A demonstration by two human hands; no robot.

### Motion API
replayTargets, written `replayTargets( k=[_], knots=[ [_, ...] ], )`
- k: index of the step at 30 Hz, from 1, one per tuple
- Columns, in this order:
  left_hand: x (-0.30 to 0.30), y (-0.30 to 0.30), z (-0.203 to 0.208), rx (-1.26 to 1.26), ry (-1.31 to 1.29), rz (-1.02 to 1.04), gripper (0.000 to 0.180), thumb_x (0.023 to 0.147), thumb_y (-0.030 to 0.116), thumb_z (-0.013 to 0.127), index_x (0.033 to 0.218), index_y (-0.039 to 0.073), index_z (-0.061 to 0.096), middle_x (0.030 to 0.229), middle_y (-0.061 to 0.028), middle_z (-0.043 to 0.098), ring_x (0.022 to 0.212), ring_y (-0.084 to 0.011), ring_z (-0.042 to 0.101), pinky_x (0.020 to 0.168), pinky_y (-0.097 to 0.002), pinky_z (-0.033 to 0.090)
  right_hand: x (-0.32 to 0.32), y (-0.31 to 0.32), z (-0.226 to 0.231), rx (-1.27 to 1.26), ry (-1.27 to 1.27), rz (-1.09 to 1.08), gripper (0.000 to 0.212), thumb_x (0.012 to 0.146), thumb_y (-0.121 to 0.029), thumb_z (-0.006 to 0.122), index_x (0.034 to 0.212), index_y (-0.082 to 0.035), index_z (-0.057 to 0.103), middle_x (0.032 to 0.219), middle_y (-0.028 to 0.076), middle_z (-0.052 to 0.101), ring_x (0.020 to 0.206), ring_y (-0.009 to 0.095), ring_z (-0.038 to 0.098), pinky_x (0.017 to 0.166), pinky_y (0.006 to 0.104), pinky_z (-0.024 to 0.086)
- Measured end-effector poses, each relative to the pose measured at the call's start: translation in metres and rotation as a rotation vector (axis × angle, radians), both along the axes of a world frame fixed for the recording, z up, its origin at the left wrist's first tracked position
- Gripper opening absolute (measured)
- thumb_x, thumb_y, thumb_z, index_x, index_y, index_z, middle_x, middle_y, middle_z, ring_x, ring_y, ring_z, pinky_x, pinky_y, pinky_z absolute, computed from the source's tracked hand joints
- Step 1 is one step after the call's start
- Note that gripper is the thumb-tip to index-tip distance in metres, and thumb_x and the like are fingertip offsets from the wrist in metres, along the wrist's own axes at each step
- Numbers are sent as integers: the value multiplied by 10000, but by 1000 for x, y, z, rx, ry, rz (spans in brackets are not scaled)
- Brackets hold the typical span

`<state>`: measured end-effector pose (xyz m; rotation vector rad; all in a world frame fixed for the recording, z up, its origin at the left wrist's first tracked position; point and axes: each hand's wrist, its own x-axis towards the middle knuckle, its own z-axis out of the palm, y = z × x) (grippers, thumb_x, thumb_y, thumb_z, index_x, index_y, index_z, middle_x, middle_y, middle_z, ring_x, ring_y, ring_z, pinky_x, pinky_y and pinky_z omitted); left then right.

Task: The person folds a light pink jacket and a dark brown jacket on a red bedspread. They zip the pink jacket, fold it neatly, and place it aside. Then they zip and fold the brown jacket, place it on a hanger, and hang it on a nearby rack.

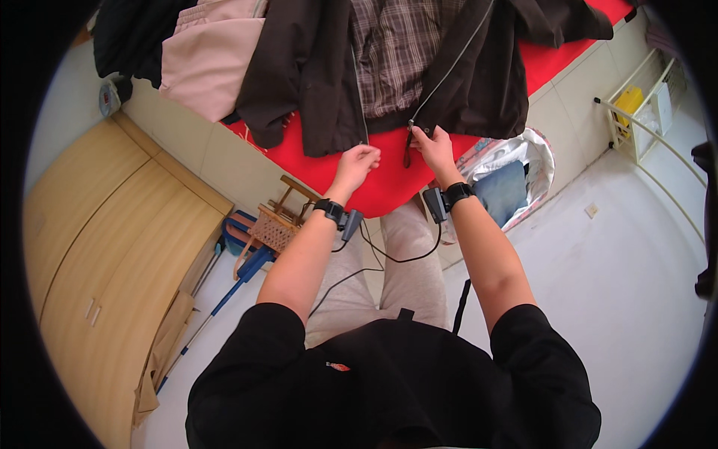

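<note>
A dark brown jacket (471,90) lies unzipped and spread on a red cloth (374,183), its plaid lining (396,56) showing between the two front edges. My right hand (436,153) pinches the lower end of the right front edge, at the zipper (410,124). A dark pull strap (407,153) hangs beside those fingers. My left hand (354,170) is closed at the hem below the left zipper edge. Its fingertips are pressed together, and what they hold, if anything, I cannot make out. Both wrists carry black straps with small grey devices and a cable.
Pink clothing (209,63) and black clothing (134,34) lie left of the jacket. Below the cloth's right edge, a lined basket (542,161) holds blue denim. A small wooden chair (280,224), a blue-handled pole (224,299) and a wooden cabinet (105,247) stand left; a metal rack (636,123) stands right.
</note>
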<state>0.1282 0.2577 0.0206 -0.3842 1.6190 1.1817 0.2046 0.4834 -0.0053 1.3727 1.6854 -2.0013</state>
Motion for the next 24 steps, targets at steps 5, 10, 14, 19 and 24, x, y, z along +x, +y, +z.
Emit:
replayTargets(
  k=[5,10,14,19,24],
  knots=[
    [11,66,-13,210,101,-1,326,1102,283,732,1300,23,728,1142,-66,799,1026,-155,739,853,-314,569,5,3,18,215,47,215,338,1059,-284,741,1036,52,709,869,214,773,817,356,775,749,425,584],
    [19,90,-18,-21,346,-169,278,1115,237,694,1169,-32,746,1049,-107,812,964,-172,761,872,-323,586,-9,37,45,398,13,598,429,1056,-318,688,895,74,625,857,299,673,856,512,666,757,525,534],
    [29,97,-16,98,301,71,316,1088,264,697,1085,-44,769,970,-172,819,929,-273,799,846,-384,601,-20,52,56,466,102,790,391,1041,-299,660,884,59,646,966,270,676,943,497,676,817,559,545],
    [24,103,-2,-176,491,-109,290,1041,245,683,963,-30,736,866,-233,790,846,-409,797,745,-486,604,-28,43,65,610,150,880,347,1044,-279,632,923,44,660,1019,240,676,960,487,675,846,569,557],
    [16,84,28,-222,584,-220,232,1004,239,673,970,12,709,822,-261,744,820,-500,737,733,-577,586,-34,37,62,630,94,805,342,1035,-268,671,919,52,638,1013,242,676,955,498,666,834,567,551]
  ],
)
